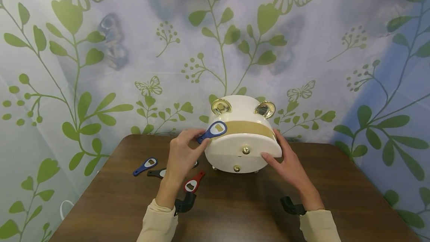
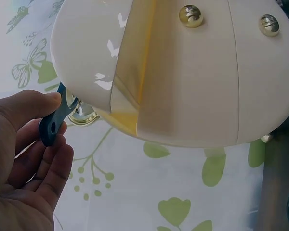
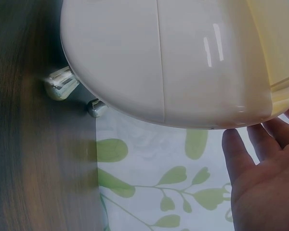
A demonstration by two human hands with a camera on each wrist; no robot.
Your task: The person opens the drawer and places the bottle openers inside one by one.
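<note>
Worktop (image 1: 235, 212): wood-topped. White cabinet (image 1: 236, 102) near its back edge, about midway between the back corners, two gold ear pieces (image 1: 221, 106) on top.

Done, as we read it: upper drawer (image 1: 228, 145) pulled out, its pale yellow interior exposed; one blue bottle opener (image 1: 213, 130) off the worktop. Lower drawer (image 1: 250, 165) looks closed.

Left hand (image 1: 183, 153): thumb and fingers clamped on the opener's narrow end, the wide end pointing up and toward the cabinet. We place that opener at the left end of the drawer gap, near the left ear piece; not inside. Contact with the drawer: we cannot tell.

Right hand (image 1: 291, 165): digits apart and extended, thumb against the right end of the drawer front, fingers along its side. It touches; we see no opener in it.

Left over: four openers lie between the worktop's left edge and the cabinet. A second blue opener (image 1: 146, 164) is nearest that edge, then a black opener (image 1: 155, 173), a red opener (image 1: 194, 182) closer to the front edge, and a dark one (image 1: 196, 164) mostly hidden behind the left hand. We judge it an early stage; the drawer's floor is out of sight, so we can't count anything inside.
</note>
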